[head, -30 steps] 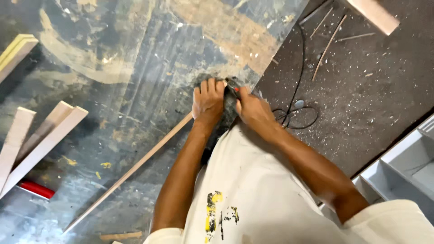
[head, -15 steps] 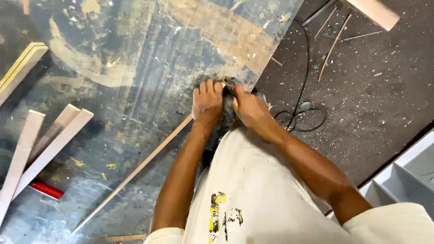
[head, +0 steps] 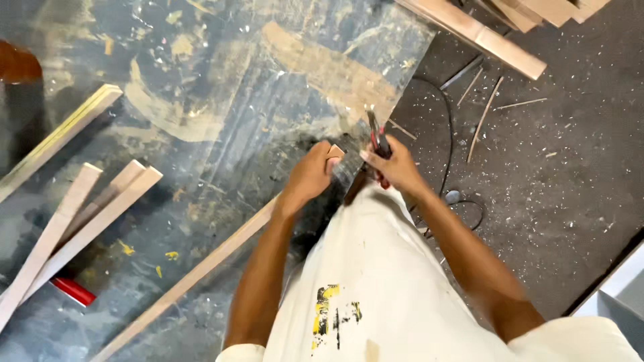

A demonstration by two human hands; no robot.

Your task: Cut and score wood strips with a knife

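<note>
My left hand (head: 310, 175) grips the near end of a long thin wooden strip (head: 194, 276) that runs down-left across the paint-stained floor sheet (head: 221, 100). The strip's tip (head: 335, 151) pokes out beside my fingers. My right hand (head: 396, 167) holds a pair of pliers with red and black handles (head: 378, 144); the metal jaws point up and away from the strip's end. The two hands are close together, a small gap between them. My white shirt (head: 376, 281) fills the lower middle.
Several flat wooden slats (head: 80, 214) lie at the left, with a red tool handle (head: 72, 291) beneath them. More boards (head: 483, 33) sit at the top right. A black cable (head: 449, 161) and thin sticks (head: 481, 121) lie on the dusty dark floor.
My hands have separated. The right hand has lifted the pliers off the strip's end, and the strip's tip now shows. The view has shifted, bringing the top-right boards in.
</note>
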